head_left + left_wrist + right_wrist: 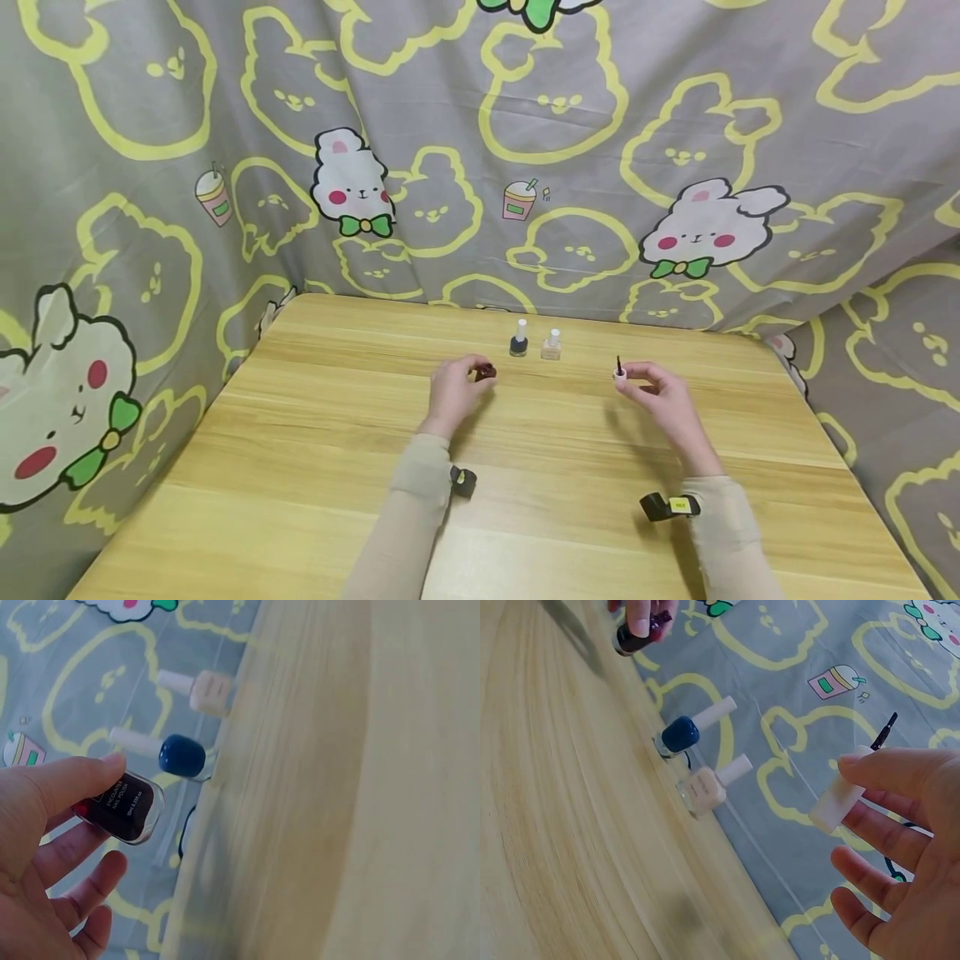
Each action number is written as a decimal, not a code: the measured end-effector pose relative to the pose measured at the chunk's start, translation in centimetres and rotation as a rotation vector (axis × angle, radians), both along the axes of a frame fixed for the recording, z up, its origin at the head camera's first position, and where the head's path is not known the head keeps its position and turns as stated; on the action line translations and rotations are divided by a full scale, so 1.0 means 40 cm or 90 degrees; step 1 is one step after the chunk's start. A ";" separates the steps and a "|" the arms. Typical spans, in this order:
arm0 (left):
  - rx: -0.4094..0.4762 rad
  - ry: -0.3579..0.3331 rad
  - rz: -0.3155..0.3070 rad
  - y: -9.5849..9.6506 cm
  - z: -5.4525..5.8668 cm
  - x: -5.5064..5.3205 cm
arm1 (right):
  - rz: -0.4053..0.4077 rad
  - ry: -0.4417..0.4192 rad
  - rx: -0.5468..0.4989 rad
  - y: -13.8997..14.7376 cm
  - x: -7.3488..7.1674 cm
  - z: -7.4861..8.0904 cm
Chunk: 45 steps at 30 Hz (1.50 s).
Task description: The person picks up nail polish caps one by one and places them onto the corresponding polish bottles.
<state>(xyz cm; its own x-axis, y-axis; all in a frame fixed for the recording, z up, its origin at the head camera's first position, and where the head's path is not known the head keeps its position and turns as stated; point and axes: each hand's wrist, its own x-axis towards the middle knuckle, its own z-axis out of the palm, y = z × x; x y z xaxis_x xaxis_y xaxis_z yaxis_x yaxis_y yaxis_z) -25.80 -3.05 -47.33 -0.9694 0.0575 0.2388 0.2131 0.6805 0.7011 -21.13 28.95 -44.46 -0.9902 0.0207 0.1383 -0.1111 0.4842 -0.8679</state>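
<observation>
My left hand (452,392) pinches a dark red nail polish bottle (129,806) between thumb and fingers. The bottle is uncapped, and its printed label faces the left wrist camera. Off to the right, my right hand (666,402) holds the white nail polish cap (838,799) between thumb and fingertips, the other fingers loosely bent. From that cap a dark, polish-coated brush (618,364) points upward, away from the table. Between and beyond the hands stand two capped bottles, a dark blue nail polish (518,345) and a pale pink nail polish (551,348).
The wooden table (337,500) ends at a grey curtain (450,108) with yellow outlines and rabbit prints, which hangs behind it and along both sides. A black wrist camera (464,482) sits on the left sleeve, another black camera (657,507) on the right.
</observation>
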 end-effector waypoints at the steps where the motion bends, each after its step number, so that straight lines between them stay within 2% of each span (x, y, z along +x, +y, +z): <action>1: -0.005 0.006 -0.004 0.004 0.000 0.001 | 0.001 -0.002 0.005 -0.002 0.000 0.000; 8: -0.023 0.021 -0.033 0.029 0.004 0.009 | 0.005 0.000 0.037 -0.018 0.000 0.000; 15: -0.036 0.031 -0.072 0.056 0.003 0.017 | 0.028 0.033 0.060 -0.037 0.000 0.004; 21: -0.061 0.023 -0.096 0.078 0.004 0.027 | 0.049 0.036 0.063 -0.048 0.001 0.005; 33: -0.094 0.013 -0.134 0.109 0.009 0.042 | 0.083 0.071 0.122 -0.068 0.003 0.006; 45: -0.117 0.000 -0.164 0.130 0.014 0.055 | 0.083 0.091 0.155 -0.089 0.015 0.015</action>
<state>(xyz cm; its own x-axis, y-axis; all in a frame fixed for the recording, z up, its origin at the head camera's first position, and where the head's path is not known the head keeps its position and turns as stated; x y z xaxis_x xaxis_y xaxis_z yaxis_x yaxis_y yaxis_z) -23.61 2.16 -46.77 -0.9175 0.3428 0.2017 0.3945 0.7198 0.5712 -20.55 25.39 -43.86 -0.9526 -0.1553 0.2616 -0.2980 0.6493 -0.6998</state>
